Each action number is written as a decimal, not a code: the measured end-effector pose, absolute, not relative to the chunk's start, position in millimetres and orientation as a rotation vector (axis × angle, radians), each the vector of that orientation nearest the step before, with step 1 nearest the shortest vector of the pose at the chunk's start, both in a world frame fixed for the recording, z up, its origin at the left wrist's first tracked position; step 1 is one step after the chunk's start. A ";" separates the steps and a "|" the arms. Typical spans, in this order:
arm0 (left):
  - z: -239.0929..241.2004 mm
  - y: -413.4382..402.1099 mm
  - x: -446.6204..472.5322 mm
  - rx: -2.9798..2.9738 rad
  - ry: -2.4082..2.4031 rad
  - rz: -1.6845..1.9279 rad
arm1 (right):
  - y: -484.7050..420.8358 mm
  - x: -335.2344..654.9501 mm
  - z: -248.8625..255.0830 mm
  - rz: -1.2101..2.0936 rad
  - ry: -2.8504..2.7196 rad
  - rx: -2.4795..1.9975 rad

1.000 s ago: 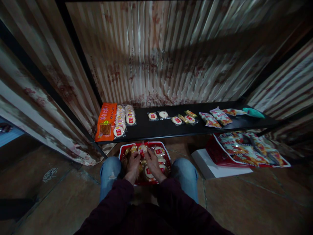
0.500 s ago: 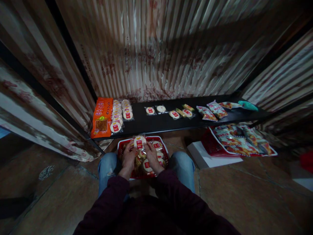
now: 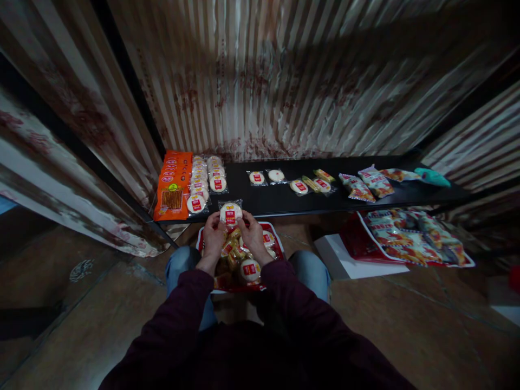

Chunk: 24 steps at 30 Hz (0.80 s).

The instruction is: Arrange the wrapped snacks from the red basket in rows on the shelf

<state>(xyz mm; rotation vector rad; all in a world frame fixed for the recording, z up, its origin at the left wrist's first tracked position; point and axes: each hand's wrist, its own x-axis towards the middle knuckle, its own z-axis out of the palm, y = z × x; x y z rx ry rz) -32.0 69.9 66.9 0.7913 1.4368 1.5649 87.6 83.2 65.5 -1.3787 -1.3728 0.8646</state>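
One wrapped white cracker is pinched between my left hand and right hand, held up by the front edge of the black shelf; whether it touches that edge I can't tell. I'd judge the arranging to be partly done. At the shelf's left end, two overlapping rows of such crackers lie side by side: the left row, next to an orange packet, runs close to the front edge, while the right row stops further back, so it looks the less complete one to me. The cracker I'm gripping isn't set on the shelf yet. Toward the shelf's middle lie a few loose crackers, apart from the rows, which seem to me unsorted, with gold-wrapped snacks among those further right. Below the shelf's front edge, my red basket holds plenty more, both crackers and gold wrappers, so by my reckoning much is left; how many, I can't tell.
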 end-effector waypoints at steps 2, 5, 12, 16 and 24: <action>66.9 74.6 -33.6 0.810 1.440 1.567 | 90.5 86.1 63.6 0.888 -1.370 -1.349; 65.3 82.9 -35.7 0.846 1.480 1.587 | 103.3 81.9 58.6 0.899 -1.356 -1.333; 62.1 102.8 -41.0 1.095 1.734 1.530 | 133.6 75.2 53.7 0.864 -1.390 -1.302; 62.3 111.2 -42.3 1.057 1.747 1.465 | 145.3 76.9 49.9 0.861 -1.387 -1.344; 63.2 132.1 -43.3 1.244 1.785 1.413 | 169.1 73.6 46.3 0.777 -1.425 -1.420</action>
